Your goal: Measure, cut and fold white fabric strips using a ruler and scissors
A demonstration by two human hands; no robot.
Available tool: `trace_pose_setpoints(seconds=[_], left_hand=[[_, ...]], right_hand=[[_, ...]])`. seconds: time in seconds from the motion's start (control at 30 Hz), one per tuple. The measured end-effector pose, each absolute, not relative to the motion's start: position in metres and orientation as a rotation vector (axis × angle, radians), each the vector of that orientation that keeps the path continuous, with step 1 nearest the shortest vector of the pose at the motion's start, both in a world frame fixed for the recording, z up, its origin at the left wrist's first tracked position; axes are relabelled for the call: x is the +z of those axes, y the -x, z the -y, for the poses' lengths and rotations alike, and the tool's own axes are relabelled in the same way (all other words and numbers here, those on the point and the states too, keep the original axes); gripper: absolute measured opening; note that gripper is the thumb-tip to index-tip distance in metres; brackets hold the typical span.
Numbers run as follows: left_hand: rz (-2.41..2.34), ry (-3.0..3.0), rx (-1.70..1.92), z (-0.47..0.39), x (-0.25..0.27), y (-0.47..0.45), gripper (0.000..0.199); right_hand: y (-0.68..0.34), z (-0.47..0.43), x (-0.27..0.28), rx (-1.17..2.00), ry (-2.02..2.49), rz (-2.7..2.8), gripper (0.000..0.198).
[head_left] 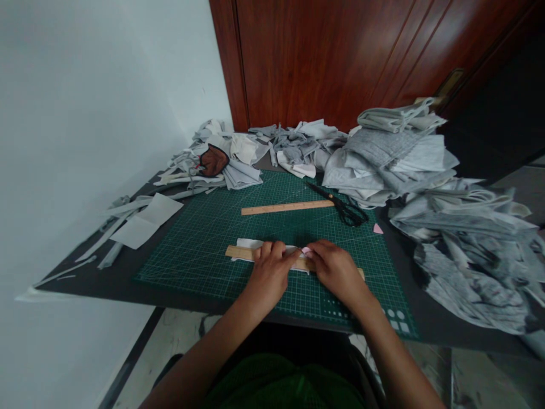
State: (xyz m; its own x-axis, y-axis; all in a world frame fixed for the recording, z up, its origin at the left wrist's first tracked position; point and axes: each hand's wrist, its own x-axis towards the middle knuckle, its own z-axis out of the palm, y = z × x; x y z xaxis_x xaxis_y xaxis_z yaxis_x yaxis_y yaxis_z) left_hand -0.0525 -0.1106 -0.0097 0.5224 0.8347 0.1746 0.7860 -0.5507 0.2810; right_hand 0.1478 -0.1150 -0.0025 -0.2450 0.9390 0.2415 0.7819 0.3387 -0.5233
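Note:
A wooden ruler (239,251) lies across a strip of white fabric (247,242) on the green cutting mat (191,250). My left hand (272,264) bears down on this ruler, its fingers bent over the wood and the cloth. Just right of it, my right hand (334,262) pinches a piece of pink tailor's chalk (306,250) against the fabric at the ruler's far edge. The ruler's right end shows past my right hand, which covers part of it.
Farther up the mat lie a second wooden ruler (285,207) and black scissors (347,211). Another pink chalk piece (378,228) is at the right. Grey fabric stacks (392,159) rise at the right; scraps (293,142) line the back, and folded paper (149,220) lies left.

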Motion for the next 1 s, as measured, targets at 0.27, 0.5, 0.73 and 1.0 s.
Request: trace_pose_setpoints(seconds=[0.27, 0.5, 0.73, 1.0], left_hand=[[-1.404, -2.591, 0.446, 0.1112, -0.011, 0.0518, 0.055], [-1.41, -2.583, 0.446, 0.1111, -0.0105, 0.0518, 0.053], [-1.414, -2.594, 0.436, 0.1115, -0.011, 0.0519, 0.052], [-1.416, -2.603, 0.427, 0.1112, -0.0121, 0.0523, 0.053]], right_hand=[[-0.1474, 0.1153, -0.0018, 0.367, 1.522, 2.112, 0.026], [-0.1477, 0.1153, -0.0022, 0.375, 1.487, 2.101, 0.025], [-0.1471, 0.1162, -0.0015, 0.402, 1.495, 2.094, 0.026], [-0.1487, 0.1161, -0.0005, 0.374, 1.497, 2.078, 0.026]])
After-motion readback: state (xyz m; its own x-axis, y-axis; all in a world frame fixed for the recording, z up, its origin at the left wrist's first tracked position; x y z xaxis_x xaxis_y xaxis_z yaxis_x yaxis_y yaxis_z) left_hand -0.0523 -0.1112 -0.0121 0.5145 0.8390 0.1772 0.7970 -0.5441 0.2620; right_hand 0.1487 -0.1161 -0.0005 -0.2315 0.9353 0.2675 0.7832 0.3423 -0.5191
